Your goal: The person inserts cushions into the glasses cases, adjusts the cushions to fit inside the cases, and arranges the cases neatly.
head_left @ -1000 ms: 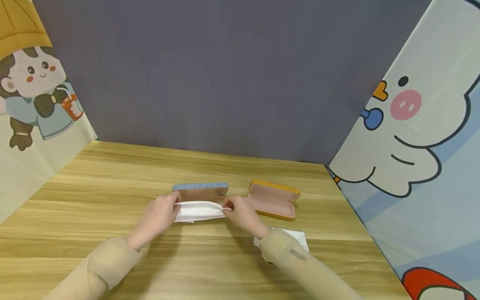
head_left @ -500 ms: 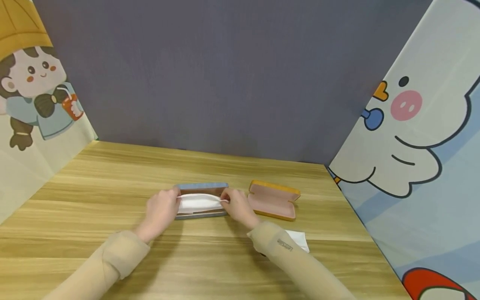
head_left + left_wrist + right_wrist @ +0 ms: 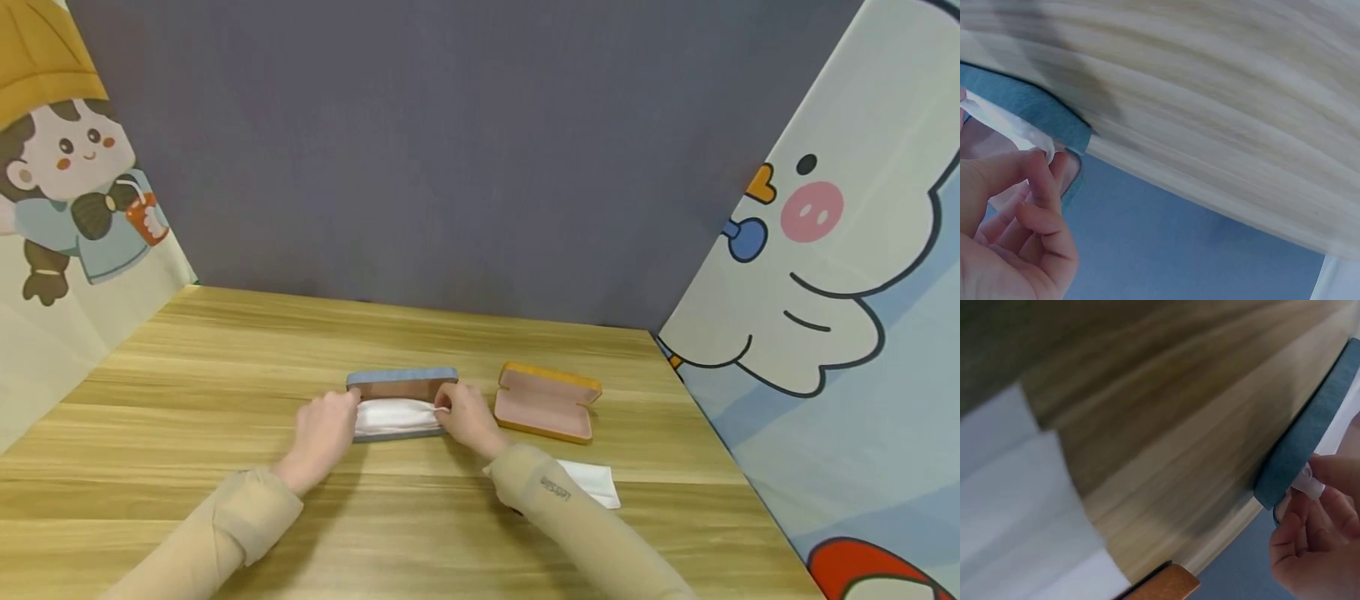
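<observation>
Fingers [image 3: 1043, 182] curled, left hand [image 3: 322, 432] and right hand [image 3: 472, 419] pinch folded white cloth [image 3: 395, 416].
I see it within a long, mottled-blue hinged case [image 3: 402, 375].

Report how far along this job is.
Done: the blue case and the orange case are open.
In hand: the left hand and right hand pinch the white cloth over the blue case.
Left: releasing it, then probably the second cloth, lying on the table outside the orange case.

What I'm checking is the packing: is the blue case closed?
No, the blue case stands open, its brown inside showing in the head view.
</observation>
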The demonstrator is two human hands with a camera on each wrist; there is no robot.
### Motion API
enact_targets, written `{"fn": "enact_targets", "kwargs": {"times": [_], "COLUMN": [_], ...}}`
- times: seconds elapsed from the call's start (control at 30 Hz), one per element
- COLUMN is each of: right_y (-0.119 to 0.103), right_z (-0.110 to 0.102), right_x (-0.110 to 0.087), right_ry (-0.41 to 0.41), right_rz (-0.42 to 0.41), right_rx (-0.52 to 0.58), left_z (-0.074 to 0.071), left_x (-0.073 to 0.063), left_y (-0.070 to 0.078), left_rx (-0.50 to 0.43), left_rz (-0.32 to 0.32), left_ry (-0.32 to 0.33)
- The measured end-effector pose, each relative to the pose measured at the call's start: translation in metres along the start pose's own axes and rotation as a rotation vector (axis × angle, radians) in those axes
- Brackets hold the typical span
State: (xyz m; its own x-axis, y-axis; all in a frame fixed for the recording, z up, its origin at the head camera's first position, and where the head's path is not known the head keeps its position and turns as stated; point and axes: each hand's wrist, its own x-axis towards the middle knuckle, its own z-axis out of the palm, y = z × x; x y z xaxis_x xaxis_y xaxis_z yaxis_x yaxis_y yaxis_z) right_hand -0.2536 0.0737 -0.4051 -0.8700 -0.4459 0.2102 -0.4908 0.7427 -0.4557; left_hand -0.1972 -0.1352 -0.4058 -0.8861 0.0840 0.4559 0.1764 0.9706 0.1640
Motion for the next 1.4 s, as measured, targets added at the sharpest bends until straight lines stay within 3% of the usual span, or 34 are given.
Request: {"fn": "enact_targets", "kwargs": {"times": [0.53,0.93,1.23,1.4], "right_y": [0.001,0.000,-0.001,0.001], "right_z": [0.008,0.009,0.008,0.002], "right_x": [0.002,-0.003,-0.004,-0.006], "right_ry": [-0.002,0.039,0.053,0.026], "right_rz": [0.031,0.047,0.005,0.041], "right_rx": [-0.103,-0.125,-0.115,-0.040], "left_z": [0.006,0.004,0.006,0.003], "left_x": [0.001,-0.003,-0.005,-0.003], "left_y": [-0.003,-0.010,-0.011,-0.012], "left_rx": [-0.036,-0.139,-0.153,-0.256], "left_rz": [-0.019,-0.065,-0.054,-0.091], "left_ry": [-0.041,-0.106,-0.095,-0.113]}}
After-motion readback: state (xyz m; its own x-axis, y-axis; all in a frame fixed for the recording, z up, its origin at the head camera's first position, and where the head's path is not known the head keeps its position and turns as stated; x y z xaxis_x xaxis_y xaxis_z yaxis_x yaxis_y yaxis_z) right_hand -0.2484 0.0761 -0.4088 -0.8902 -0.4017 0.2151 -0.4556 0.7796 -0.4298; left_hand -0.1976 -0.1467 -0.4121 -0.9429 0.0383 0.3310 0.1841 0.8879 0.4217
